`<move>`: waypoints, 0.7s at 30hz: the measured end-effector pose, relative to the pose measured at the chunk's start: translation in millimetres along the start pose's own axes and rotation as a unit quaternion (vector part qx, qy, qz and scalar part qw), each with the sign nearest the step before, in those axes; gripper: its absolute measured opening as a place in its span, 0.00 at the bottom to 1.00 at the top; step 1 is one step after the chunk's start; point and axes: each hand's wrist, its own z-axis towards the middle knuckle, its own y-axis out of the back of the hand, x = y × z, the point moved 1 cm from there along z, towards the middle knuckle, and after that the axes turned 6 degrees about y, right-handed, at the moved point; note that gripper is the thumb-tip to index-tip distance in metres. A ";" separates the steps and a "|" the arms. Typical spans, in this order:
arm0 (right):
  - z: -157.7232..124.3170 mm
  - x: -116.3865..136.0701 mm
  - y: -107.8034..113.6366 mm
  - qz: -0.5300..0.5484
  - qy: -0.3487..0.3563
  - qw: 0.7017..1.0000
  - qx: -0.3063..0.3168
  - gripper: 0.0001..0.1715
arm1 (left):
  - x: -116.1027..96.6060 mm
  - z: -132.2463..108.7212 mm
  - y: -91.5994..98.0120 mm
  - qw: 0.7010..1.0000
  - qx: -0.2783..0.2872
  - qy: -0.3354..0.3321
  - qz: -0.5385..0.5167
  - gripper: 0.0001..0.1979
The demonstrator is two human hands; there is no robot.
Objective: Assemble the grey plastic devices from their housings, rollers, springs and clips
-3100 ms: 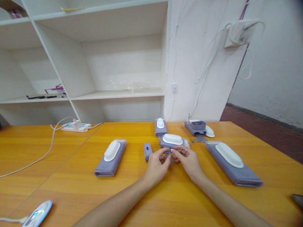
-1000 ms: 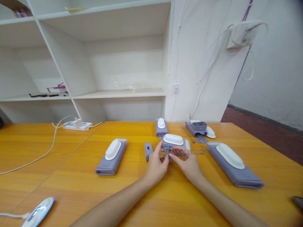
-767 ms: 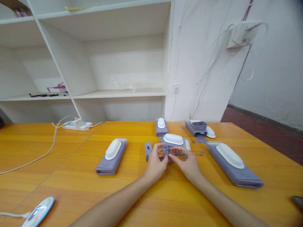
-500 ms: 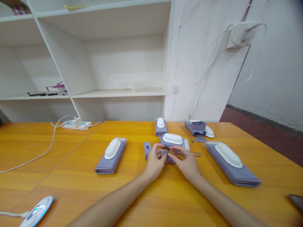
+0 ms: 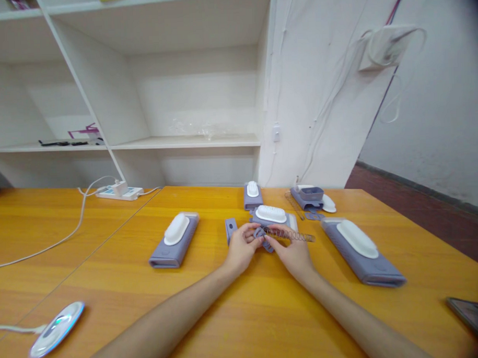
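1. Head view, the risk: the loose spring [image 5: 305,237] sticks out sideways past the right hand [image 5: 296,254]. If a finger catches its free end, or the pinch slackens, it could twist, spring away or slip onto the table [image 5: 244,325].

2. Head view, a second risk: the small purple part [image 5: 259,232] looks thin and is pinched only by the fingertips. Uneven pressure from the two thumbs could, I judge, make it flip out or bend.

3. Head view, a third risk: space is tight. The white-topped box [image 5: 270,214] lies just beyond the fingers and the purple block [image 5: 231,229] just beside the left hand [image 5: 240,250], so a careless knuckle could shove either one.

4. Head view, left hand: thumb and forefinger are drawn together on the purple part, with the other fingers curled behind it.

5. Head view, right hand: also in a pinch, its thumb against the purple part and the spring running across its fingers. Whether those fingers grip the spring too, I cannot tell.

6. Head view, place: the purple part is between the two hands, in front of the white-topped box. Whether it is joined to the spring is too small to make out.
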 end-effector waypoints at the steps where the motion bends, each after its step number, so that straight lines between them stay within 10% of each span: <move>1: 0.1 -1.3 0.0 0.003 -0.002 1.000 -0.006 0.15 | -0.4 -0.3 -0.5 1.000 -0.004 0.004 -0.002 0.21; 21: -1.4 -1.4 -0.9 -0.059 0.067 0.995 0.037 0.13 | -0.7 -0.6 0.5 0.999 -0.035 0.019 -0.013 0.26</move>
